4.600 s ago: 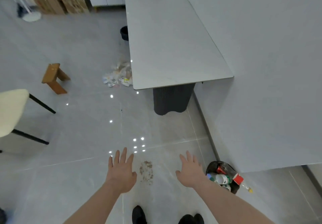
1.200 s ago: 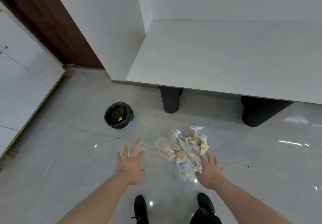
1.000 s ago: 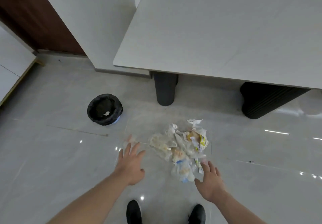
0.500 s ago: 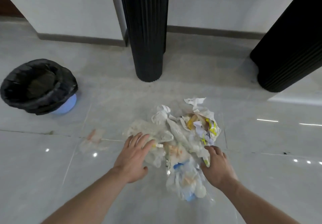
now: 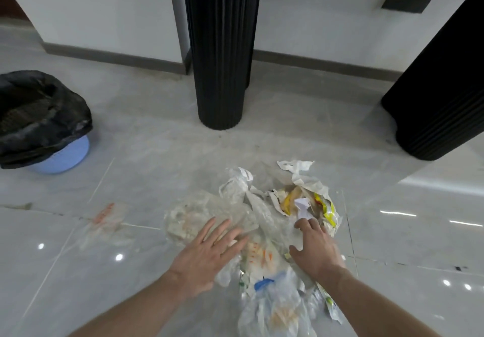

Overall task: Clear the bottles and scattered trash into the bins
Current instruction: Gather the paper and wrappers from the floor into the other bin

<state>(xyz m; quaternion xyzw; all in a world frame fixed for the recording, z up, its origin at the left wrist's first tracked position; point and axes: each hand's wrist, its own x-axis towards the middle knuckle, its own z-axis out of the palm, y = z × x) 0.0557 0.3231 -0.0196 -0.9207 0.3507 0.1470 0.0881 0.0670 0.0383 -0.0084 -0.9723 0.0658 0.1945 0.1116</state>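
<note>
Black fluted table leg (image 5: 221,48), second leg (image 5: 442,95), grey skirting (image 5: 112,57)

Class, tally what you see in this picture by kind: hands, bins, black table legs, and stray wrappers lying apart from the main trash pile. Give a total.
Hands: 2, left hand, right hand
Bins: 1, bin
Black table legs: 2
Stray wrappers: 1
Total: 6

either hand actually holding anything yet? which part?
Nothing is held. The left hand lies flat with straight fingers on the clear plastic trash; the right hand reaches into it, no visible grip.
</note>
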